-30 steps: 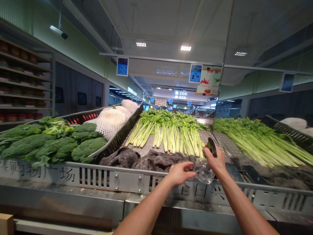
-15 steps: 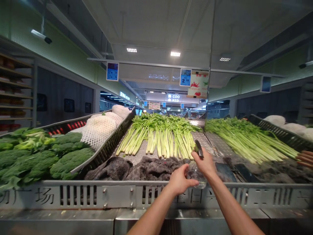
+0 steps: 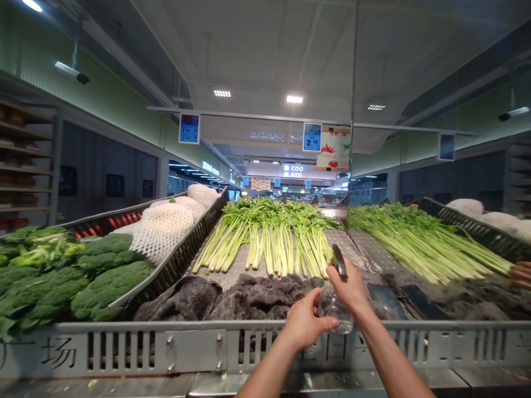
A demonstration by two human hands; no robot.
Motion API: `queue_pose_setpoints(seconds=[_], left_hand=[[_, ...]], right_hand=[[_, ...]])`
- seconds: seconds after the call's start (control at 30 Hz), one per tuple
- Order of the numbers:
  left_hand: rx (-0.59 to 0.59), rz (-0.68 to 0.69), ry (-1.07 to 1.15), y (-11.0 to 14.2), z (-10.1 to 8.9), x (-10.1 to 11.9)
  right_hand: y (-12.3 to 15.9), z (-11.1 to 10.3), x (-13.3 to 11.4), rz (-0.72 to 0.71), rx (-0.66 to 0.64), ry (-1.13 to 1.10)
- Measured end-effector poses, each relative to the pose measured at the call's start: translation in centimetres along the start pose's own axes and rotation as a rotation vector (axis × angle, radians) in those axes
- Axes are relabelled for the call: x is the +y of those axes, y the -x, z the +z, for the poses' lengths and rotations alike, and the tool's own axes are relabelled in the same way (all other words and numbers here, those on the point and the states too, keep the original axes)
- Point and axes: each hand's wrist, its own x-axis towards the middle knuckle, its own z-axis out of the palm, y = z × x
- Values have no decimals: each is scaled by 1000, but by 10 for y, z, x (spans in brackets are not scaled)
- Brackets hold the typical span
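My right hand (image 3: 352, 288) is closed around the top of a clear spray bottle (image 3: 334, 310), its dark trigger head (image 3: 339, 261) sticking up above my fingers. My left hand (image 3: 306, 325) pinches the lower side of the same bottle. Both hands hover over the metal front rail (image 3: 265, 345) of the produce display, just in front of a heap of dark damp cloths (image 3: 249, 296). Beyond the cloths lie bundles of green celery stalks (image 3: 274, 235) on a perforated metal tray.
Broccoli heads (image 3: 83, 276) fill the left bin, with net-wrapped white produce (image 3: 166, 221) behind them. A mirror panel on the right shows more celery (image 3: 415, 237). Price signs (image 3: 312, 136) hang overhead. Shelves (image 3: 25, 166) line the far left wall.
The view shifted right and down, so the display slid left and lower. Both hands stayed together on the bottle, moving slightly left with it.
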Motion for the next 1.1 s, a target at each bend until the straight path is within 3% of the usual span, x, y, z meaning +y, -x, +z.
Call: queue_pose_setpoints(seconds=[0.47, 0.73, 0.9, 1.1], left_hand=[[-11, 8, -26, 3, -1, 0], [13, 12, 48, 0, 0, -4], [19, 36, 205, -2, -15, -8], [80, 50, 141, 5, -36, -21]], right_hand=[[8, -1, -2, -36, 98, -28], [7, 0, -6, -32, 77, -48], [4, 11, -20, -64, 77, -107], [9, 25, -36, -52, 60, -155]])
